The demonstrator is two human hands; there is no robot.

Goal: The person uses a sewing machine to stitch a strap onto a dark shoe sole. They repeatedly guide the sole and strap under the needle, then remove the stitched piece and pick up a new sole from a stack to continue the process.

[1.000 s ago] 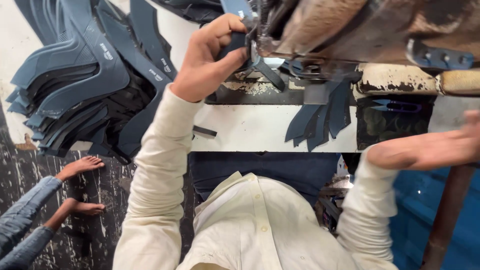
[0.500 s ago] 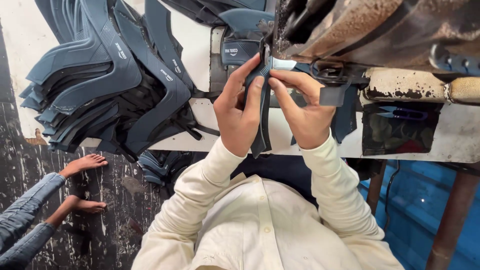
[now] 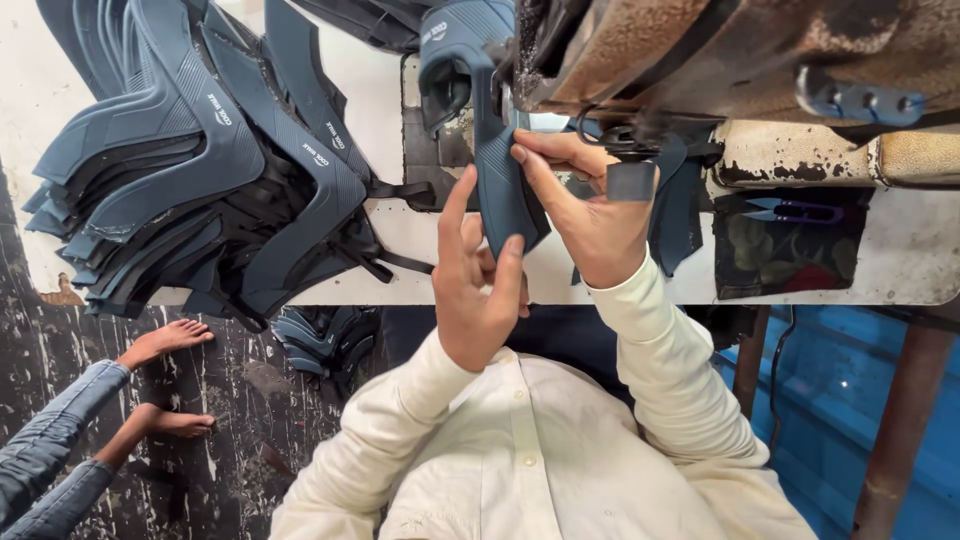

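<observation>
Strap (image 3: 497, 170), dark blue and ribbed, stands at the table (image 3: 900, 250) edge under the sewing machine (image 3: 700, 50). Left hand (image 3: 480, 290) pinches its lower end; right hand (image 3: 585, 215) grips its side. Pile (image 3: 200, 170) of straps lies left.

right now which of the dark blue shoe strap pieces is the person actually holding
The single blue strap piece at the sewing machine, pinched between the left hand and right hand. The others lie untouched in the pile to the left on the table.
</observation>
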